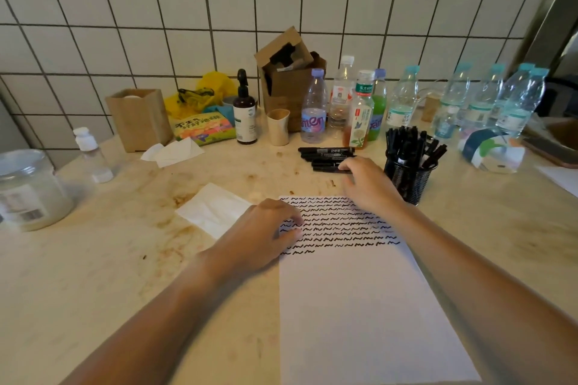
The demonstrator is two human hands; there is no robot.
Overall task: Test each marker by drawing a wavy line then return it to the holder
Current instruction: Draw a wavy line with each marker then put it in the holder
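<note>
Fetching next marker: right hand [369, 184] fingertips curl onto loose markers [327, 158], grip unclear; left hand [269, 228] fingers loosely bent, pinning paper [359, 306]; next, uncap and squiggle.

Both bare forearms reach forward from the bottom edge, the left hand [266, 228] lying palm down with fingers loosely curled and their tips pressed flat, while the right hand [367, 183] stretches farther ahead, palm down, its fingertips [345, 166] bent onto something
</note>
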